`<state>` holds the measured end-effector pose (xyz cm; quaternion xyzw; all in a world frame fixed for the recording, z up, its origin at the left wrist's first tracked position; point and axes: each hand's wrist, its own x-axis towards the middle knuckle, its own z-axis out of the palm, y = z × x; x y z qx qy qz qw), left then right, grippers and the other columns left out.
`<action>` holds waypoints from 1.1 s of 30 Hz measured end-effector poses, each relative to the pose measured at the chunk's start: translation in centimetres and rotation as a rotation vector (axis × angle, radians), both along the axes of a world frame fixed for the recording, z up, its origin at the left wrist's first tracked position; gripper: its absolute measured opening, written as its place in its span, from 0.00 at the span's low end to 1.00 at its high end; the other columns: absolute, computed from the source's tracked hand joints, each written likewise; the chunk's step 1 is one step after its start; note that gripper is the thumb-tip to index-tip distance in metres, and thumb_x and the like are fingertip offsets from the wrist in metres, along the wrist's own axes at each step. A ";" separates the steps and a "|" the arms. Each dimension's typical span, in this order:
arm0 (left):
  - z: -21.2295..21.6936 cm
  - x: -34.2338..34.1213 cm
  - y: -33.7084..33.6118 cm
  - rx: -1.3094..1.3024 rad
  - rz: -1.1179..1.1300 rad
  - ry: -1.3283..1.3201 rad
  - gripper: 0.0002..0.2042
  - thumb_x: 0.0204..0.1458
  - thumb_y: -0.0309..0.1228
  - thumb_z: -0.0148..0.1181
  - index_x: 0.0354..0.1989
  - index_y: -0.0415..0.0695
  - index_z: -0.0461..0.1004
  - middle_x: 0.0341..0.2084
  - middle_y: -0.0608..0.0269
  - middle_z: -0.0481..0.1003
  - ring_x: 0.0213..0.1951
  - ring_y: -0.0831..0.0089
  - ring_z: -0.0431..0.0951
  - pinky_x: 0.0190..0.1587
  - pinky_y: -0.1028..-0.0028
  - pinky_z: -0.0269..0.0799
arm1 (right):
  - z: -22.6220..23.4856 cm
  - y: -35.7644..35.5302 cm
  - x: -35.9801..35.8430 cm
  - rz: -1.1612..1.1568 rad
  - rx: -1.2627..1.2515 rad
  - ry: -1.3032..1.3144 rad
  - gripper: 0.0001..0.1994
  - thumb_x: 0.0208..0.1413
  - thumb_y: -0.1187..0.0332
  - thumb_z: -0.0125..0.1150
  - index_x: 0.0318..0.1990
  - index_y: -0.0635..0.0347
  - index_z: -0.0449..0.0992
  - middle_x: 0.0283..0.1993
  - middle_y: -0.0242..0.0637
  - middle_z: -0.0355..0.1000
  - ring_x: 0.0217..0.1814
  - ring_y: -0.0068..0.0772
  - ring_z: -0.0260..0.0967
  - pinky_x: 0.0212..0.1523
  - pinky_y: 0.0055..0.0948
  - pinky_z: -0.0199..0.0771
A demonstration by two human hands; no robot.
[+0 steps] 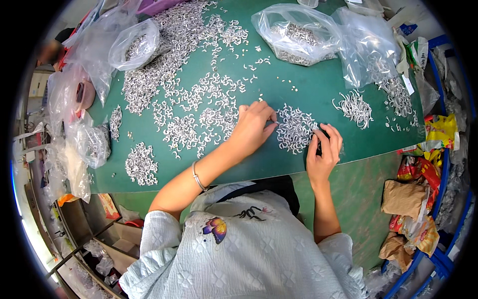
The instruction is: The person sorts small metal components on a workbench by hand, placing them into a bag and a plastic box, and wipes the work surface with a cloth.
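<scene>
Curved silver-coloured pieces (pixel 295 130) lie in a loose, roughly round pile on the green surface (pixel 323 79), directly between my two hands and near the surface's close edge. Directions below are read from that pile, 12 being the far side.

My left hand (pixel 256 120) is at 9 o'clock, thumb and forefinger drawn narrow at the pile's edge; I cannot tell whether a piece is gripped. A metal bangle (pixel 198 177) sits on that forearm. My right hand (pixel 324 148) is at 4 o'clock, fingers bent, thumb and forefinger close together at the opposite edge; its grip, likewise, I cannot tell.

At between 2 and 3 o'clock, well separated, is a heap of longer, slimmer pieces (pixel 354 108). At 12 o'clock stands an open clear plastic bag (pixel 298 40), partly filled with similar small parts. At 10 o'clock a broad scatter of curved pieces (pixel 164 55) covers much of the surface. Between 8 and 9 o'clock lies a smaller separate heap (pixel 141 164).
</scene>
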<state>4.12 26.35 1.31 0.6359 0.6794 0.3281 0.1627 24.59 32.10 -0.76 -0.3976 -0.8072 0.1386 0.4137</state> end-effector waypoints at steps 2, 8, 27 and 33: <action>0.3 -0.2 -0.2 -0.025 0.031 -0.095 0.08 0.44 0.23 0.66 0.33 0.42 0.75 0.28 0.63 0.72 0.33 0.68 0.73 0.40 0.70 0.62 | -0.1 0.0 0.0 0.002 0.002 0.000 0.08 0.49 0.80 0.60 0.38 0.66 0.78 0.46 0.43 0.72 0.52 0.50 0.68 0.51 0.42 0.66; 1.6 -0.4 -0.5 -0.208 0.153 -0.537 0.05 0.46 0.21 0.65 0.30 0.41 0.76 0.26 0.68 0.76 0.29 0.82 0.71 0.35 0.80 0.66 | 0.0 -0.2 0.0 0.002 0.005 0.013 0.08 0.50 0.80 0.60 0.38 0.66 0.78 0.46 0.43 0.72 0.52 0.50 0.68 0.50 0.43 0.67; 2.4 3.1 -1.5 -0.002 0.102 -0.774 0.08 0.47 0.18 0.61 0.37 0.36 0.78 0.28 0.66 0.76 0.32 0.82 0.72 0.38 0.79 0.72 | 3.5 -1.4 -2.6 0.213 -0.588 0.282 0.05 0.48 0.76 0.66 0.34 0.62 0.79 0.35 0.37 0.74 0.42 0.34 0.68 0.49 0.30 0.61; 2.4 3.3 -3.1 -0.079 0.146 -1.192 0.05 0.52 0.19 0.61 0.37 0.35 0.79 0.30 0.69 0.76 0.32 0.83 0.70 0.37 0.80 0.71 | 4.4 -2.2 -3.2 0.230 -0.488 0.250 0.04 0.50 0.78 0.64 0.35 0.64 0.79 0.36 0.34 0.73 0.41 0.30 0.66 0.47 0.28 0.64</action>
